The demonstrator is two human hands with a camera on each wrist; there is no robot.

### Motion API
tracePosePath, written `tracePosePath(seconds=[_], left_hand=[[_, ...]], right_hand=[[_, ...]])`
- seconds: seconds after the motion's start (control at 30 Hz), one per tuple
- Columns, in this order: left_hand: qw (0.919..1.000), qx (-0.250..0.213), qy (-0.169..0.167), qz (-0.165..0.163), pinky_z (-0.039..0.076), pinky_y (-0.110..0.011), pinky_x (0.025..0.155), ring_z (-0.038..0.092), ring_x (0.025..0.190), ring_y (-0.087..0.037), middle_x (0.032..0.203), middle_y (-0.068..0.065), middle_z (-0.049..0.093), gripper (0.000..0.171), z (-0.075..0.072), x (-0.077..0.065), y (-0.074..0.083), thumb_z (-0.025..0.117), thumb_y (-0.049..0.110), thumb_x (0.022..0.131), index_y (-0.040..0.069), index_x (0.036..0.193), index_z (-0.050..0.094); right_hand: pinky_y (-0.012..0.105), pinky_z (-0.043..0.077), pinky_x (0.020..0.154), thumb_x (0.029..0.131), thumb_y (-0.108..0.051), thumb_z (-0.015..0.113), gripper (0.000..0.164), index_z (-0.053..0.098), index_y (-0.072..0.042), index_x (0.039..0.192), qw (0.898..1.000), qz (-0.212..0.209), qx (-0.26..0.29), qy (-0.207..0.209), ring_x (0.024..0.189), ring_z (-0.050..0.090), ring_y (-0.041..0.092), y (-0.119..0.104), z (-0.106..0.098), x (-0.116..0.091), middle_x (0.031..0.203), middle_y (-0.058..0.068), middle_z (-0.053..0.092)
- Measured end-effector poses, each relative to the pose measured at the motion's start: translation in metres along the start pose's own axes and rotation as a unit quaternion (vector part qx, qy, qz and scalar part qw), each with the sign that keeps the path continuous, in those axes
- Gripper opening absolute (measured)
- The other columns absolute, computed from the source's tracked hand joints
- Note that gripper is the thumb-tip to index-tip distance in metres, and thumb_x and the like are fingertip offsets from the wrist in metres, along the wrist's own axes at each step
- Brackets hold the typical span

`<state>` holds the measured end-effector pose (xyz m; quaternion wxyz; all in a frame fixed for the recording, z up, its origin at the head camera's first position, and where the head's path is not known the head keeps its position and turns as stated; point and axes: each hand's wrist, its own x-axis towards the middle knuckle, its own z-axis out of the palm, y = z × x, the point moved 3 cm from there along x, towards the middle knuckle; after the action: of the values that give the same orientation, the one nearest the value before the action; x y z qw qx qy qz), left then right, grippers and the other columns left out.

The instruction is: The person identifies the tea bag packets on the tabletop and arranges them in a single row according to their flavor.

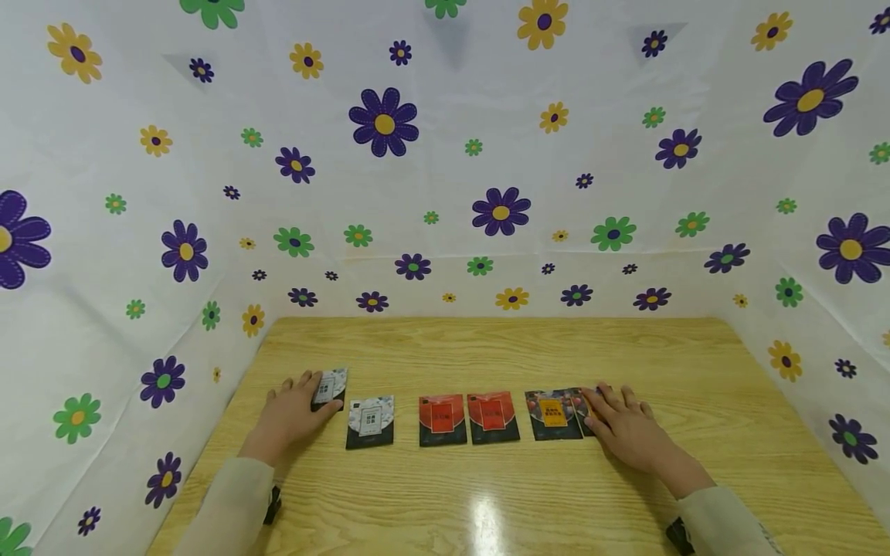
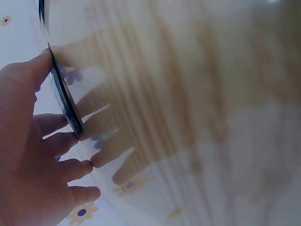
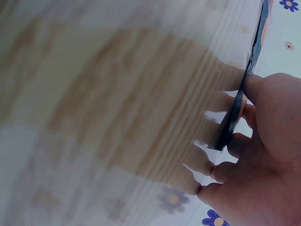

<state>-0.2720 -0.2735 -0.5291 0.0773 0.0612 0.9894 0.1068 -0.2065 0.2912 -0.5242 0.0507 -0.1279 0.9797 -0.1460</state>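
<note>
My left hand rests over a flat white-and-black sachet at the left of the row, covering part of it. In the left wrist view, the thumb and fingers of the left hand touch this sachet at the tabletop. A matching white sachet lies just right of it. My right hand lies with spread fingers over a dark sachet with an orange label, mostly hidden. That one meets a similar orange-labelled sachet. The right wrist view shows the right hand touching its sachet.
Two red-and-black sachets lie side by side mid-row. All lie on a glossy wood-grain table. Flower-printed white cloth encloses the table at the back and both sides.
</note>
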Motion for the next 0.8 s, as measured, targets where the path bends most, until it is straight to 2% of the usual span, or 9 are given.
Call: tracePosePath(seconds=[0.5,0.8], left_hand=[[1.0000,0.001,0.002,-0.002,0.019,-0.083,0.117,0.026,0.149,-0.065,0.166,-0.033,0.031,0.090,0.001,-0.016,0.005,0.056,0.060,0.104,-0.003,0.163,0.032],[0.9998,0.021,0.002,0.005,0.022,-0.083,0.116,0.030,0.148,-0.064,0.165,-0.033,0.034,0.088,0.003,-0.023,0.008,0.056,0.061,0.104,-0.003,0.162,0.036]], right_hand=[[0.086,0.030,0.107,0.112,-0.038,0.050,0.060,0.041,-0.005,0.162,1.000,-0.007,-0.003,0.004,0.146,0.023,0.072,0.002,0.001,0.002,0.163,0.035,0.034],[0.086,0.031,0.106,0.112,-0.037,0.050,0.059,0.042,-0.004,0.161,1.000,-0.006,-0.005,-0.001,0.145,0.025,0.072,-0.001,0.000,0.001,0.163,0.036,0.034]])
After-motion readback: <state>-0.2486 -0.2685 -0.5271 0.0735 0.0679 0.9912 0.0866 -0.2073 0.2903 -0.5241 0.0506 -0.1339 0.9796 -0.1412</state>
